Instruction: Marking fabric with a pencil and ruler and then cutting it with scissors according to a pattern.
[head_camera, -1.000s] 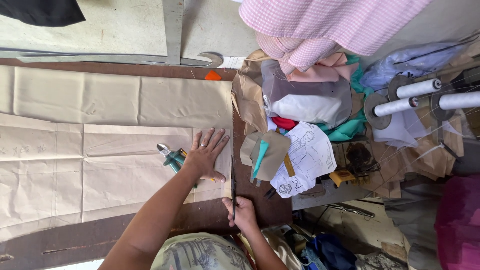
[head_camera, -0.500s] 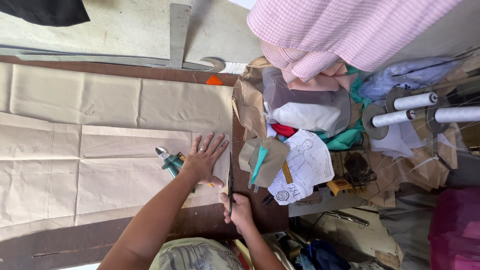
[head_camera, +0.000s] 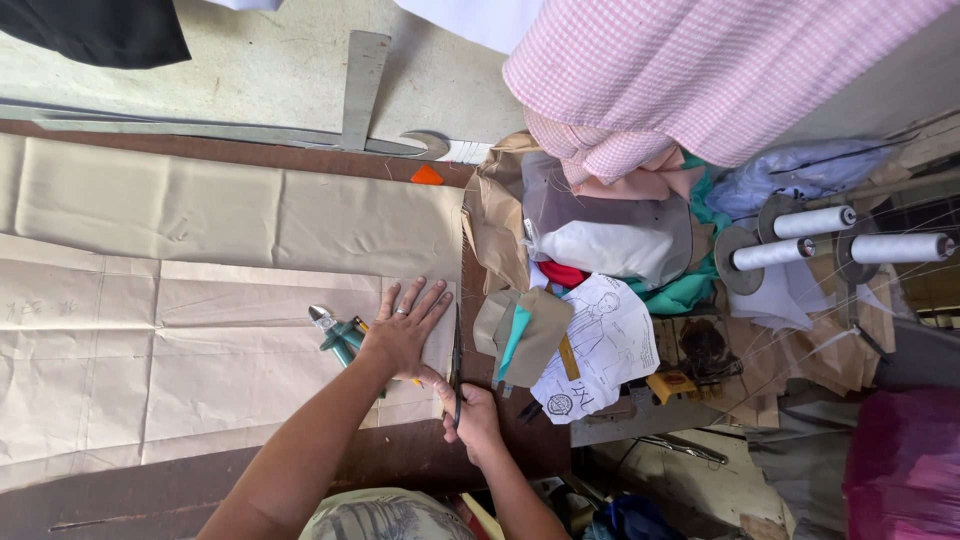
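Scissors (head_camera: 456, 370) at the paper pattern's (head_camera: 200, 360) right edge, long axis near-to-far, tips far, gripped by closed right hand (head_camera: 472, 418); left hand (head_camera: 403, 335) flat, position unchanged from earlier

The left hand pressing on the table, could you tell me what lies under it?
The left hand lies flat on pale pattern paper over beige fabric. Green-handled pliers poke out beside it; their handle ends are hidden under the hand.

A clear plastic bag (head_camera: 610, 245) of white cloth lies at two o'clock from the frame's middle, under pink cloth. At four o'clock, a white printed sheet (head_camera: 600, 350) with a line drawing rests tilted.
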